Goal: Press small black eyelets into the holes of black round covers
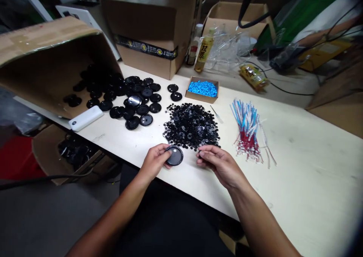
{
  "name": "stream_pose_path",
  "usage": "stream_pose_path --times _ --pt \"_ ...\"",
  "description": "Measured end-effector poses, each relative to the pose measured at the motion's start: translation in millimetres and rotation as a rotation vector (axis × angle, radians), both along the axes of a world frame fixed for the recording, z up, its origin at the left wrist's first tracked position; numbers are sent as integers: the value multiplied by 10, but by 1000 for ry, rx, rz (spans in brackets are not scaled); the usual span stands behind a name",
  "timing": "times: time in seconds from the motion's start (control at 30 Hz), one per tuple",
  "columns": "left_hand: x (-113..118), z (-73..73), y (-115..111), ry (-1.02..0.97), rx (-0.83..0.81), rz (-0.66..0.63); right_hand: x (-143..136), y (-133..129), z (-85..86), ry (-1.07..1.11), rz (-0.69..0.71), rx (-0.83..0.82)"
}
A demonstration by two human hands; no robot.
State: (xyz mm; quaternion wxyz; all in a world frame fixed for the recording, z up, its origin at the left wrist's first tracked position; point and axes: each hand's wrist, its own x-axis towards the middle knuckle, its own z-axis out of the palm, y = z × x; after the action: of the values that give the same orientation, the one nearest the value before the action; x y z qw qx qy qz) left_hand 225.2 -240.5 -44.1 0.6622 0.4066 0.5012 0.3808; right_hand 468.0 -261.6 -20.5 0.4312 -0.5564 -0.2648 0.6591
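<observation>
Between the thumb and fingers of my left hand is a round black disc, held near the table's front edge. My right hand is to its right, thumb and fingertips pinched on a small black piece, mostly covered by the fingers. Just beyond both hands lies a heap of small black parts. More round black discs are spread to the left of the heap, running back into a tipped cardboard box.
Behind the heap is a small box of blue pieces. A thin tool lies beside the heap, with bundled wires further right. A white device rests at the left. Bottles and a person's arm are at the back.
</observation>
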Motion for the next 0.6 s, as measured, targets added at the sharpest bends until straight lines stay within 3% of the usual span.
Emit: stream_pose_path --times 0.3,0.6 --pt "17 15 9 0 3 -11 -56 -35 -48 -73 71 32" --pt "-110 -134 -17 64 39 -16 -113 -65 -172 -16 33 4"
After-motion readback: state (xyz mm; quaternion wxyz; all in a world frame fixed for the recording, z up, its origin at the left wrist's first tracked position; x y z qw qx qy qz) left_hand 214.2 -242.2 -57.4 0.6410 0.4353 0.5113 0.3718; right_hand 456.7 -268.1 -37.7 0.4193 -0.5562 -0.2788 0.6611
